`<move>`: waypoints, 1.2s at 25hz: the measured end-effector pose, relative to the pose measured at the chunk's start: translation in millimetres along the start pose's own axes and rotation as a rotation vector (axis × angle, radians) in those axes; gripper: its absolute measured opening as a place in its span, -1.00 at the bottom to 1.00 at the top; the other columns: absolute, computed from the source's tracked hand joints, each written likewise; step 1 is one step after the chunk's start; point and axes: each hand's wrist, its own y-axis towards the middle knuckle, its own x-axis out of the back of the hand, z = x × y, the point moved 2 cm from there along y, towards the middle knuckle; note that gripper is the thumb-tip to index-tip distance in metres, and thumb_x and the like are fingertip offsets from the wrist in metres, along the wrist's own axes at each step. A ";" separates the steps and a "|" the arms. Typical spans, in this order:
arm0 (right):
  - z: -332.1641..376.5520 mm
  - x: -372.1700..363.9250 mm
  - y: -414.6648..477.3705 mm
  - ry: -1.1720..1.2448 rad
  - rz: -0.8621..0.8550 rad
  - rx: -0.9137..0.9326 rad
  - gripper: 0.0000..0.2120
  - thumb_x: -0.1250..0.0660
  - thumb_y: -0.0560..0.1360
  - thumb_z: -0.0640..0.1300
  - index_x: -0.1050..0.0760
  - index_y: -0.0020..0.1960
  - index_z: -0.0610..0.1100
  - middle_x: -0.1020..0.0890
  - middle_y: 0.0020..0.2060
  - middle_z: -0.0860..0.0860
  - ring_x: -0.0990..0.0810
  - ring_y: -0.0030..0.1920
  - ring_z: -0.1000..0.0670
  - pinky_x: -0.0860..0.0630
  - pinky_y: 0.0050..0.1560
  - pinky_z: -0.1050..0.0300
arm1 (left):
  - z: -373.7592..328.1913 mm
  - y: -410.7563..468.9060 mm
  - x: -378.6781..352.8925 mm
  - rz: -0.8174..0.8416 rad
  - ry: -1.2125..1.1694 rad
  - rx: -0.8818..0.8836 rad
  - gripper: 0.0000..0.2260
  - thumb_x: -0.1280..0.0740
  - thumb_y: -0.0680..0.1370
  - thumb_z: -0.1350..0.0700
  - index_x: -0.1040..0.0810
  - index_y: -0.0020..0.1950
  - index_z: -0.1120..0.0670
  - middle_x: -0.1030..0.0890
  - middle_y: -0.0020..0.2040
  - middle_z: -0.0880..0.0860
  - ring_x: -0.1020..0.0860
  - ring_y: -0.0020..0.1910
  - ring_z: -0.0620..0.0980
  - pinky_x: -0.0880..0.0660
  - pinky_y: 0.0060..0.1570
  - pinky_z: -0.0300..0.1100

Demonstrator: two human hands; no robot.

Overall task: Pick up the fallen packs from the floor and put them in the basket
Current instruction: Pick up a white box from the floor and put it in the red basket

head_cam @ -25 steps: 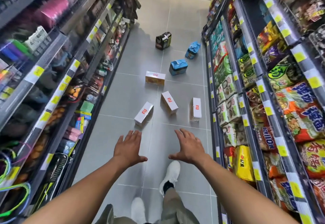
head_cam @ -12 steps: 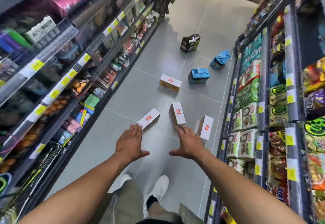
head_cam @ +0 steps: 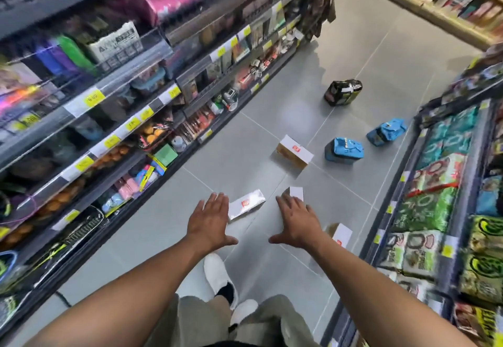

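Grey tiled floor (head_cam: 152, 240) of a shop aisle ran between stocked shelves (head_cam: 114, 79) | left hand (head_cam: 209, 221) and right hand (head_cam: 295, 221) were spread wide, fingers straight, holding nothing | four white packs (head_cam: 247, 205) lay on the floor, three near the hands | two blue packs (head_cam: 344, 150) and a dark pack (head_cam: 343, 93) lay farther right

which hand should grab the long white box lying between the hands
Left: the open left hand is closest to the long white cardboard box with a red label; the right hand hovers over another white box.
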 end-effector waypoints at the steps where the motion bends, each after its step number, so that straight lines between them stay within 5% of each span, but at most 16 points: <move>1: -0.5 6.2 12.4 -0.013 0.007 0.014 0.16 -0.48 0.32 0.39 0.09 0.65 0.01 -0.04 0.65 -0.02 -0.02 0.63 -0.12 -0.08 0.57 -0.27 | 1.2 7.5 3.3 0.011 0.013 0.005 0.08 -0.34 0.40 -0.44 0.14 0.64 0.09 0.09 0.66 0.06 0.15 0.63 0.05 0.09 0.57 0.08; 6: -3.6 20.9 61.2 -0.070 0.067 0.072 0.13 -0.51 0.31 0.36 0.06 0.64 0.05 -0.06 0.64 -0.01 -0.04 0.62 -0.13 -0.16 0.52 -0.35 | 5.9 33.2 5.3 0.061 0.038 0.032 0.03 -0.31 0.41 -0.46 0.09 0.64 0.02 0.11 0.66 0.04 0.19 0.62 0.09 0.06 0.55 0.21; 12: -22.4 -8.9 154.1 -0.183 0.100 0.159 0.10 -0.52 0.35 0.32 0.05 0.64 0.04 -0.08 0.63 -0.03 -0.04 0.61 -0.17 -0.21 0.46 -0.42 | 7.1 111.6 -35.8 0.046 -0.050 0.060 0.04 -0.41 0.40 -0.38 0.08 0.64 0.02 0.07 0.66 0.03 0.14 0.62 0.09 -0.01 0.55 0.14; 25: -73.3 -245.8 390.0 -0.354 0.141 0.303 -0.06 -0.54 0.32 0.13 -0.12 0.55 0.00 -0.22 0.52 -0.03 -0.21 0.50 -0.15 -0.46 0.27 -0.30 | 35.0 290.0 -298.4 0.020 -0.167 0.192 0.01 -0.51 0.36 -0.27 -0.07 0.59 0.13 -0.18 0.58 0.07 -0.14 0.56 0.09 -0.32 0.42 -0.04; 30: -87.8 -336.7 471.8 -0.461 0.114 0.340 -0.09 -0.55 0.30 0.11 -0.15 0.50 -0.03 -0.27 0.44 -0.03 -0.25 0.45 -0.13 -0.47 0.25 -0.27 | 45.7 362.4 -401.7 0.007 -0.159 0.230 -0.17 -0.53 0.33 -0.17 -0.26 0.44 0.16 -0.37 0.35 0.09 -0.34 0.31 0.10 -0.40 0.21 -0.07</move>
